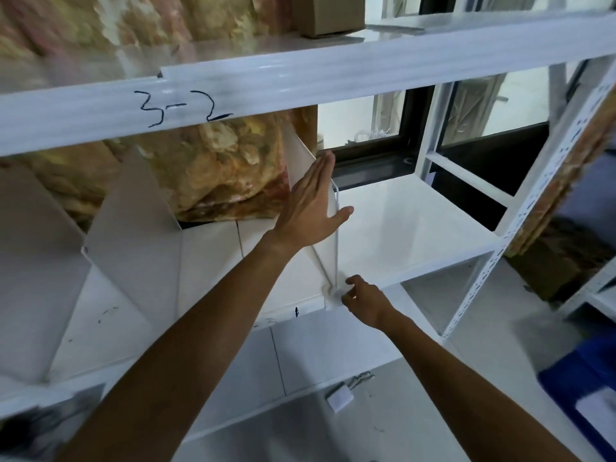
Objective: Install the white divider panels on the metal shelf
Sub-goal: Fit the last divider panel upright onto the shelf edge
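Steadying upright divider panel (330,208) mid-shelf with flat, open left hand (311,208); pinching its near bottom corner at shelf (416,228) front lip with right hand (363,298) fingertips. Risking tilt or pop-out if corner seating incompletely.

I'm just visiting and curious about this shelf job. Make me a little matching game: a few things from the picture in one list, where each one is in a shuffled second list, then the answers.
Things:
1. left hand
2. right hand
3. cardboard box
4. flowered bag

Places:
A. on the top shelf
B. flat against the side of the upright divider panel
C. at the panel's foot, on the shelf's front edge
D. behind the dividers, at the back of the middle shelf

Pairs: 1-B, 2-C, 3-A, 4-D
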A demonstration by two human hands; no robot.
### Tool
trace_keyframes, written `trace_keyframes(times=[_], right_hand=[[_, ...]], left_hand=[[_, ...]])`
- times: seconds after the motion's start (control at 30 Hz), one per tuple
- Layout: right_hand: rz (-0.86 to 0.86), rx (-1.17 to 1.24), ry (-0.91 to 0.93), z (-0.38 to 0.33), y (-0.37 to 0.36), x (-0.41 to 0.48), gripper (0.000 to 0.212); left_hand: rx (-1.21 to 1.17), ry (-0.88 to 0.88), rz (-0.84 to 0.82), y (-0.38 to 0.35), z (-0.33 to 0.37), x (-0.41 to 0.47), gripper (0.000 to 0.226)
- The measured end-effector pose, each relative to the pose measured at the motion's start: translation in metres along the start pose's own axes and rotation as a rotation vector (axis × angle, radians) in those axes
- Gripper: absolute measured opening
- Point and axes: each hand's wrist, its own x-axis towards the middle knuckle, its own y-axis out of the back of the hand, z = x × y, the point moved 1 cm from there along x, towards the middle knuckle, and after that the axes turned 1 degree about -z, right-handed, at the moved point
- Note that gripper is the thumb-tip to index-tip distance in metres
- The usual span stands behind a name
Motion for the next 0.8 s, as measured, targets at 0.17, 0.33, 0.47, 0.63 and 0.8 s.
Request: trace_keyframes(times=[0.17,0.33,0.47,0.63,0.8], right_hand=[[-0.009,-0.010,0.034,0.001,0.000,0.026,0.040],[-0.023,-0.104,0.124,0.002,-0.004,0.046,0.030],[-0.065,-0.207,0.203,0.004,0.000,0.057,0.031],[-0.051,-0.239,0.264,0.011,-0.008,0.059,0.031],[-0.009,-0.243,0.246,0.010,-0.014,0.059,0.031]], left_hand=[[0.038,0.006,0.023,-0.008,0.002,0.006,0.089],[0.064,0.004,0.074,-0.013,0.001,0.005,0.084],[0.042,-0.033,0.109,-0.018,0.001,0.005,0.083],[-0.053,-0.047,0.167,-0.021,0.002,0.005,0.077],[-0.129,0.001,0.202,-0.026,0.009,0.003,0.073]])
